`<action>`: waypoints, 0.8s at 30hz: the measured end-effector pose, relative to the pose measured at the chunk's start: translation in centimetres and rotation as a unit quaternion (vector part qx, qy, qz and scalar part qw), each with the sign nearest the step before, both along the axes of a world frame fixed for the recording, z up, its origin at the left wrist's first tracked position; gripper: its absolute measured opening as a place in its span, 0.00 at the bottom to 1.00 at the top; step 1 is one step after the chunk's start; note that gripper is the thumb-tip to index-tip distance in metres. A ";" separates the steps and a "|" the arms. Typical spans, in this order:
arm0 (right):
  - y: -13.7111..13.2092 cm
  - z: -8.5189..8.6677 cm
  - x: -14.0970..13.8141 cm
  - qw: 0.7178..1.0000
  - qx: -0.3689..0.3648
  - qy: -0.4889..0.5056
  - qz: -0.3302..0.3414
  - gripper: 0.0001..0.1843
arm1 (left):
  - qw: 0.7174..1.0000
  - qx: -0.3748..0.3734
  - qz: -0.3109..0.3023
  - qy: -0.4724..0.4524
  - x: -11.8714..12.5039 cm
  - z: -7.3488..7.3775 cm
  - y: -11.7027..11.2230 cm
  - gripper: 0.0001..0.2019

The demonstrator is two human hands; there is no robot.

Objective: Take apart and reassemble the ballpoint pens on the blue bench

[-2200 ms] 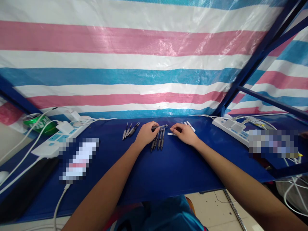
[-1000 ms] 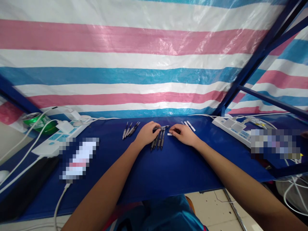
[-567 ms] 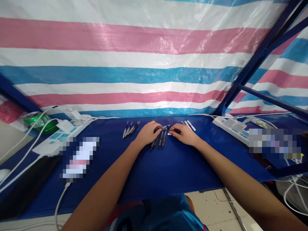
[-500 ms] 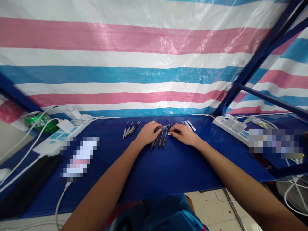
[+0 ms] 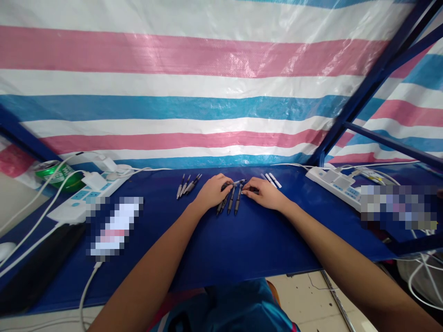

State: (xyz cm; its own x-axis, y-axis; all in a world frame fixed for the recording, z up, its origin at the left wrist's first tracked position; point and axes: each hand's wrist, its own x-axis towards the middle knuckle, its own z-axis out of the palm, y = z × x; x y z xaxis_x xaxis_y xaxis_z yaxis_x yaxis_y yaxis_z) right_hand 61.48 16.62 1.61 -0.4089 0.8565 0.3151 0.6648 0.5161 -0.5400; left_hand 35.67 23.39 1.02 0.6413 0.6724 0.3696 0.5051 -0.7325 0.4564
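My left hand (image 5: 213,190) is closed, thumb against fingers, on a pen (image 5: 238,182) whose pale end points right toward my other hand. Several dark grey pens (image 5: 231,205) lie side by side just below, partly hidden by the left fingers. My right hand (image 5: 265,193) rests on the table with curled fingers. Its fingertips are beside the upper end of the rightmost pen (image 5: 238,203); what they pinch, if anything, is hidden. Left of my hands lie several grey pen parts with dark tips (image 5: 187,185). Behind the right hand are a few white slim sticks (image 5: 273,180).
The blue table (image 5: 221,249) meets a striped plastic sheet (image 5: 207,106) at the back. A white power strip (image 5: 79,203), a green can (image 5: 60,175) and a blurred phone (image 5: 116,226) are on the left. Another power strip (image 5: 334,184) with cables is on the right.
The rightmost dark pen has swung slightly to the right at its lower end. A small white bit by the right fingertips shows less. My left hand stays in place.
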 end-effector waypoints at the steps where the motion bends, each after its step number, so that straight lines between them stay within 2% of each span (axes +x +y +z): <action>1: 0.0 0.0 0.0 1.000 0.000 0.000 -0.001 0.07 | 1.000 0.001 0.000 -0.001 0.0 0.0 0.0 0.12; 24: -0.1 0.2 -0.1 1.000 -0.001 -0.004 0.000 0.07 | 1.000 0.002 0.000 -0.004 0.0 -0.1 0.0 0.12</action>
